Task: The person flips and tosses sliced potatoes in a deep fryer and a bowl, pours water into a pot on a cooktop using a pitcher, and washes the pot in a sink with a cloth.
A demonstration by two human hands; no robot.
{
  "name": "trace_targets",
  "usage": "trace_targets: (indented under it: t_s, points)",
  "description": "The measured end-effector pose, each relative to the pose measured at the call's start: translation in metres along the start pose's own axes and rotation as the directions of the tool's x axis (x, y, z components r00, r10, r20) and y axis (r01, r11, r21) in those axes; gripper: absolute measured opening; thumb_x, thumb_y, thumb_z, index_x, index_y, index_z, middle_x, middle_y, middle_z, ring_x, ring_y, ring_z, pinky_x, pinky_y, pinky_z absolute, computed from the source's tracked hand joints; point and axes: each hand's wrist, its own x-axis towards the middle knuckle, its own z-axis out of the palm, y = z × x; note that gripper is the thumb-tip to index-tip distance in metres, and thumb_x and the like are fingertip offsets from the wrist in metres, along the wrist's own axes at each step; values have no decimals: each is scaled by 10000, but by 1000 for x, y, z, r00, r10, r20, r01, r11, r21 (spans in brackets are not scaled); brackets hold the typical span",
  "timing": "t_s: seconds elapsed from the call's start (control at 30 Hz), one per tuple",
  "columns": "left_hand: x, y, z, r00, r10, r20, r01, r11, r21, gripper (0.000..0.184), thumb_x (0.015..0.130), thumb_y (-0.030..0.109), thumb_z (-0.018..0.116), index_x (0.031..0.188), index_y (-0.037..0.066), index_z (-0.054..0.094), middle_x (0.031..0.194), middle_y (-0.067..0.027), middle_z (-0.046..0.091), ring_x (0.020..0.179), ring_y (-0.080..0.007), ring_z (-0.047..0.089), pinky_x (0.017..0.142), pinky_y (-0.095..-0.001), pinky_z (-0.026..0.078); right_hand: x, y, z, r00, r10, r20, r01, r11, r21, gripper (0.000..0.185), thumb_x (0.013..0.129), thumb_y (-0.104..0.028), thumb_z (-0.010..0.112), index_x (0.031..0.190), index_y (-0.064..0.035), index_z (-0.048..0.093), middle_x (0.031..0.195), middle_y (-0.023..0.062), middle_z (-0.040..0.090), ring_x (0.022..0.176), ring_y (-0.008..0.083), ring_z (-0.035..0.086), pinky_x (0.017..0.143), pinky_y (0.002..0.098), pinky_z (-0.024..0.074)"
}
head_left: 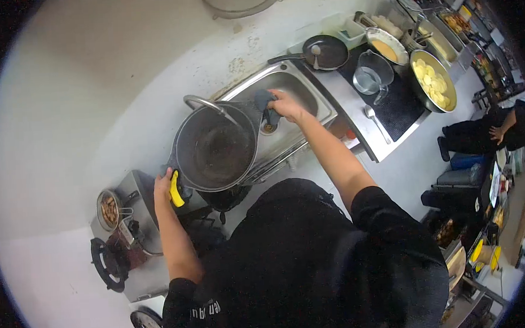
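A large dark pot [217, 148] is under the curved metal faucet [203, 102], at the left end of the steel sink [297, 82]. Its inside looks dark, with brownish marks on the bottom; whether water runs into it I cannot tell. My left hand [163, 182] is closed round the pot's left side handle, with a bright yellow piece [176, 189] of unclear kind beside the fingers. On the opposite side, my right hand [284, 105] grips a dark grey cloth [264, 100] at the pot's other handle, which the cloth mostly hides.
Right of the sink, a counter [380, 152] bears a frying pan [326, 52], a clear jug [371, 72], a spoon [378, 124] and a bowl of yellow slices [433, 82]. A burner [108, 264] and small pan [108, 209] are at left. Another person [498, 128] stands far right.
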Motion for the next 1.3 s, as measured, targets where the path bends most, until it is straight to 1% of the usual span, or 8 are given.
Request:
trace_targets:
  t_s: [0.47,0.67,0.77,0.87,1.0,1.07,1.2,1.3]
  points:
    - [-4,1,3,998,41,-40,-40,998,38,795,848,341,688,1363,-131,306,1274,-241,513,1065,-268,576,856,-347,485,-10,42,-73,960,-137,-245,90,977,-192,515,775,-42,570,1286,-73,518,949,133,635,859,189,604,760,312,478]
    - [-4,3,4,995,-4,-102,15,995,100,821,848,365,685,1360,-144,292,1292,-253,499,1078,-286,575,871,-357,482,-48,4,-156,815,-560,-151,169,478,-862,521,740,-70,628,1247,-167,557,1273,158,534,1150,329,523,953,407,433]
    - [20,-12,-4,1000,21,3,-21,998,64,858,840,387,688,1361,-155,276,1313,-266,474,1107,-288,557,887,-362,474,-60,1,-187,883,-464,-71,-139,-116,-983,479,788,-113,621,1246,-240,571,1371,54,478,1318,309,364,1019,555,338]
    - [40,-28,-13,999,49,1,-49,996,78,893,830,406,693,1370,-156,257,1337,-282,445,1155,-293,530,924,-359,452,-56,38,-227,949,-111,-297,-308,-100,-946,458,838,-124,528,1261,-298,556,1394,54,448,1322,336,345,1056,577,299]
    - [28,-16,-7,998,-19,-55,27,989,144,891,833,400,690,1394,-128,244,1367,-261,428,1202,-294,498,978,-353,411,-72,34,-222,942,-128,-309,-302,73,-950,411,845,-147,553,1243,-246,568,1361,83,476,1272,352,398,1039,542,331]
    - [18,-10,-2,996,-25,-84,33,995,97,878,841,379,688,1408,-110,229,1378,-249,420,1207,-292,493,971,-355,421,-86,21,-218,602,-759,-248,-64,265,-962,372,839,-165,585,1210,-139,579,1282,136,528,1192,368,465,997,490,370]
    - [18,-12,-7,1000,-3,-7,3,998,67,890,842,366,690,1418,-104,201,1380,-247,417,1204,-292,495,959,-358,432,-123,-17,-241,19,-933,-360,-322,335,-886,436,854,-319,618,1129,17,576,1157,236,559,1062,385,525,913,481,400]
    - [23,-13,-4,999,-26,-29,28,998,53,913,835,367,699,1423,-102,182,1372,-245,426,1192,-292,503,944,-360,443,-119,-1,-287,187,-518,-834,-459,705,-541,663,891,-582,461,997,49,634,1004,263,622,983,423,562,871,495,414]
